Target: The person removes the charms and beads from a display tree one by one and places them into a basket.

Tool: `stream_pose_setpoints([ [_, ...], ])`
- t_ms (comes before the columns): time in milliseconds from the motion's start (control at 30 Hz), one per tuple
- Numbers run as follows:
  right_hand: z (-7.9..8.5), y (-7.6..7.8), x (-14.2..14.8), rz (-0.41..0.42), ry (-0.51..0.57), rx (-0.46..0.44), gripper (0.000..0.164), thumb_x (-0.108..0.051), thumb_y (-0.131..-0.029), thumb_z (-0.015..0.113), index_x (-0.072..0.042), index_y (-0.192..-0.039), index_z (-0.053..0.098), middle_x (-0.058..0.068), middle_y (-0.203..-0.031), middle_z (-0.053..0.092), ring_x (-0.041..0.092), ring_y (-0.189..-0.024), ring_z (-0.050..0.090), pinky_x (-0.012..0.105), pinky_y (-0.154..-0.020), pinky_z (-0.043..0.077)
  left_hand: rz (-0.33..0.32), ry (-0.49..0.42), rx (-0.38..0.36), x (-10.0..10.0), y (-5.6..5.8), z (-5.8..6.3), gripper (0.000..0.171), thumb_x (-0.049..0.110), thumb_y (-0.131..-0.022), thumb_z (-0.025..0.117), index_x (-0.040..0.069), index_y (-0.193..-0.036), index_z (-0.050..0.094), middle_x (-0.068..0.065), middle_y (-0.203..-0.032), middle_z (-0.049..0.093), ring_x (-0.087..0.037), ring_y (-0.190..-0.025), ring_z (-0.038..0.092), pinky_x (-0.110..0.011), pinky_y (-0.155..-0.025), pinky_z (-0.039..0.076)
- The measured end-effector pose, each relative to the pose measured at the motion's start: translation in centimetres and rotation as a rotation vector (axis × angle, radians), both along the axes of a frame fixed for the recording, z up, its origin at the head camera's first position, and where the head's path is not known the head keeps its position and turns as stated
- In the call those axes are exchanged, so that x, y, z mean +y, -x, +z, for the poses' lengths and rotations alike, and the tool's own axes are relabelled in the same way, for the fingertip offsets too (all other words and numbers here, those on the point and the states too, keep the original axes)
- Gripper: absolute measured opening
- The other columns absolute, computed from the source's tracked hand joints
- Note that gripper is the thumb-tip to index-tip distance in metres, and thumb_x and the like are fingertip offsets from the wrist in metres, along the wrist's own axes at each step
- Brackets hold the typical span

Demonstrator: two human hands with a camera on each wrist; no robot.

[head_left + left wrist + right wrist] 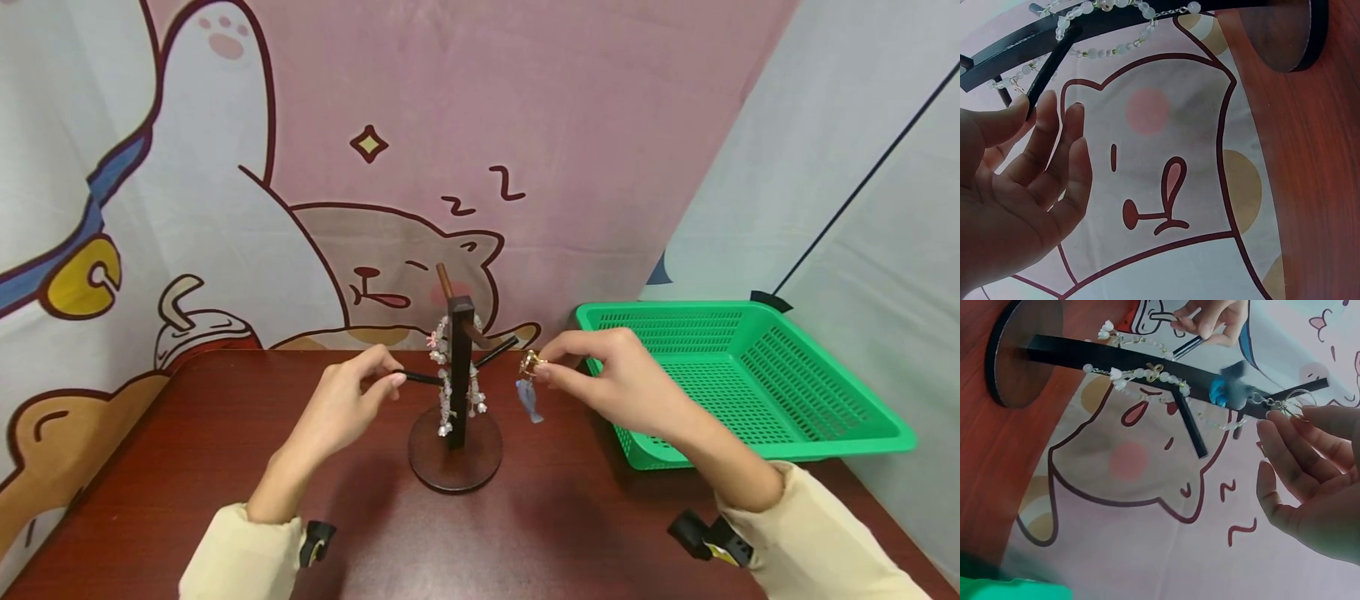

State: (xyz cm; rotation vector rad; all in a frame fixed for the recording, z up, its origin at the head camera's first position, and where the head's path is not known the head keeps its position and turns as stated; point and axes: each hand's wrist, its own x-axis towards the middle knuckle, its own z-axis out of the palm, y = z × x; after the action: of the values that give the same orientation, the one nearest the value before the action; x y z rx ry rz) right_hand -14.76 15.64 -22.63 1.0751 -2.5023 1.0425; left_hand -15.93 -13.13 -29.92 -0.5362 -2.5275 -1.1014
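Note:
A dark wooden stand with side pegs rises from a round base in the middle of the table. My left hand pinches the tip of its left peg between thumb and index finger. Pale beaded strands with small white flower-like pieces hang on the stand. To the right of the post, my right hand pinches a keychain by its gold-coloured ring. A blue fish-shaped pendant dangles below the ring. The right wrist view shows the pendant blurred, in front of the post.
A green plastic basket stands at the right of the reddish-brown table. Behind the table hangs a cloth with cartoon animals on it. Other pegs stick out from the stand.

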Motion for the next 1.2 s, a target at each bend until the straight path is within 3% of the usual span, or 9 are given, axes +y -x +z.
stream_pose_setpoints([
  [233, 0.2, 0.5, 0.9, -0.087, -0.054, -0.113, 0.004, -0.012, -0.084, 0.066, -0.014, -0.086, 0.07, -0.008, -0.074, 0.064, 0.007, -0.068, 0.058, 0.026, -0.063, 0.047, 0.002, -0.001, -0.006, 0.0, 0.0, 0.0, 0.007, 0.005, -0.086, 0.062, 0.01, -0.082, 0.058, 0.004, -0.065, 0.059, -0.011, -0.059, 0.053, -0.031, -0.059, 0.04],
  [433, 0.2, 0.9, 2.0, -0.118, -0.059, -0.17, 0.006, -0.007, -0.084, 0.065, -0.011, -0.086, 0.069, -0.005, -0.073, 0.066, 0.009, -0.069, 0.061, 0.027, -0.065, 0.049, 0.0, -0.005, -0.007, 0.0, 0.0, -0.1, 0.007, 0.005, -0.086, 0.062, 0.01, -0.082, 0.058, 0.004, -0.065, 0.06, -0.011, -0.06, 0.054, -0.031, -0.058, 0.04],
  [933, 0.4, 1.2, 6.6, -0.261, -0.114, -0.248, 0.01, -0.013, -0.087, 0.063, -0.008, -0.093, 0.068, -0.001, -0.079, 0.066, 0.01, -0.073, 0.063, 0.026, -0.069, 0.049, -0.01, -0.01, -0.017, 0.0, 0.0, 0.0, 0.006, 0.006, -0.087, 0.061, 0.009, -0.083, 0.058, 0.003, -0.066, 0.06, -0.014, -0.061, 0.056, -0.031, -0.058, 0.04],
  [1200, -0.4, 1.1, 9.5, -0.341, -0.179, -0.261, 0.012, -0.015, -0.088, 0.062, -0.007, -0.095, 0.068, -0.001, -0.08, 0.067, 0.008, -0.073, 0.061, 0.027, -0.066, 0.047, -0.014, -0.014, -0.026, 0.0, 0.0, 0.0, 0.005, 0.008, -0.088, 0.06, 0.009, -0.084, 0.058, 0.003, -0.066, 0.06, -0.012, -0.059, 0.052, -0.029, -0.055, 0.038],
])
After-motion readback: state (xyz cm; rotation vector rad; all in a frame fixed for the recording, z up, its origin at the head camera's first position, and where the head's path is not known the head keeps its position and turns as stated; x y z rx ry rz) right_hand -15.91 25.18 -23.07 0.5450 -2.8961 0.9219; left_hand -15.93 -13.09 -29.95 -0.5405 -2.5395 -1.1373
